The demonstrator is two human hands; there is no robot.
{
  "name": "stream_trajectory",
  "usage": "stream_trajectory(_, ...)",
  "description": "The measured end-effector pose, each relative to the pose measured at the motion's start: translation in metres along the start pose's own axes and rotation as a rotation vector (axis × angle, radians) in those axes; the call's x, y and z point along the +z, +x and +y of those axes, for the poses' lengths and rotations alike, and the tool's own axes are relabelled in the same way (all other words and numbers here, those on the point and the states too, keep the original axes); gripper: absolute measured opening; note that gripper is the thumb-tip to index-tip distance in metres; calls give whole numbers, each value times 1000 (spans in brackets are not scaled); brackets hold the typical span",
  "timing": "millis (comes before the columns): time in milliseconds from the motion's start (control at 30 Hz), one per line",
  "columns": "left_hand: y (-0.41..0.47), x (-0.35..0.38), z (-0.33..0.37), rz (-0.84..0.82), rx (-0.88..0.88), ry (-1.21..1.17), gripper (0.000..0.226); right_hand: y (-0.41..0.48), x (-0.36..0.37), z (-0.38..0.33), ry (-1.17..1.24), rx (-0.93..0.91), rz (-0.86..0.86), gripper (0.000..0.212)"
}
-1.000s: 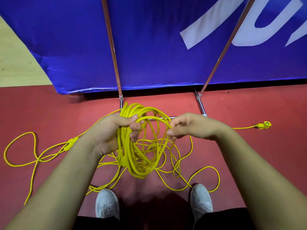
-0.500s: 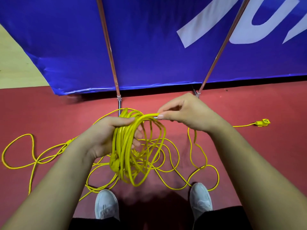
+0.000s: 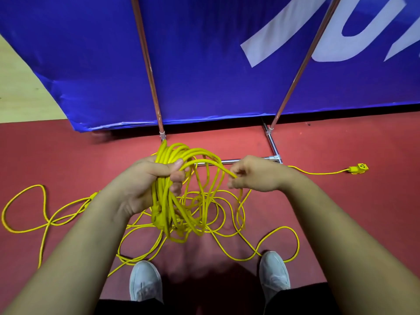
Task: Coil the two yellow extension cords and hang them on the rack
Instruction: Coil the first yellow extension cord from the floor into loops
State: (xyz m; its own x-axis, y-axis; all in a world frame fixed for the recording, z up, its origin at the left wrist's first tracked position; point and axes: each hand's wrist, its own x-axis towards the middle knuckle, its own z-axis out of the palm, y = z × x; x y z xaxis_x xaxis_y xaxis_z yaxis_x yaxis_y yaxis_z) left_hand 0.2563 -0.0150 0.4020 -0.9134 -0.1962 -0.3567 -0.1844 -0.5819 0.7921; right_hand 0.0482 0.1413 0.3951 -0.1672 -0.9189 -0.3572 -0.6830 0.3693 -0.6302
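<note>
My left hand (image 3: 145, 185) grips a thick bundle of yellow cord loops (image 3: 168, 201) that hangs down in front of me. A strand arches from the bundle to my right hand (image 3: 254, 176), which pinches it between curled fingers. Loose yellow cord (image 3: 272, 237) lies tangled on the red floor under my hands and near my shoes. More cord (image 3: 25, 214) loops away to the left. A yellow socket end (image 3: 360, 168) lies on the floor at the right. The metal rack (image 3: 272, 146) stands just beyond my hands, its base bars on the floor and two poles rising.
A blue banner (image 3: 204, 64) with white lettering hangs behind the rack poles. My two grey shoes (image 3: 145, 283) stand on the red floor (image 3: 363, 223) amid the cord. A pale floor strip (image 3: 20, 92) shows at the far left.
My right hand went up to the top of the bundle with a strand, then dropped back right and lower, still pinching cord. The bundle in my left hand has one more loop.
</note>
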Motion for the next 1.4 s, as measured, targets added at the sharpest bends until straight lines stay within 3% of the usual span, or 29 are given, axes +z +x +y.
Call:
stream_trajectory(67,-1,-3,3,26,9,4,34,2,3,17,125,59,54,22)
stream_trajectory(167,-3,-4,6,51,-45,37,19,3,-1,18,501,64,258,11)
stream_trajectory(300,-1,0,3,46,-93,80,18,4,-9,-1,382,-38,447,8)
stream_trajectory(367,0,0,0,11,-110,99,21,3,-8,-16,340,-89,432,5)
stream_trajectory(467,-1,-2,-3,-39,-104,99,42,2,-5,-37,302,-191,382,4)
stream_trajectory(633,-1,1,-2,-106,-46,52,37,6,-3,-37,315,-228,366,5)
stream_trajectory(933,1,-4,2,-13,76,-86,43,21,22,52,140,94,239,16)
stream_trajectory(1000,0,-7,6,-8,130,-175,39,25,30,73,170,188,205,31)
stream_trajectory(1133,-2,-10,17,28,252,-320,20,27,50,104,143,377,135,37)
stream_trajectory(1300,2,-9,19,135,337,-354,27,27,46,73,716,377,242,19)
stream_trajectory(1400,2,-9,18,131,319,-314,41,27,34,37,690,324,295,19)
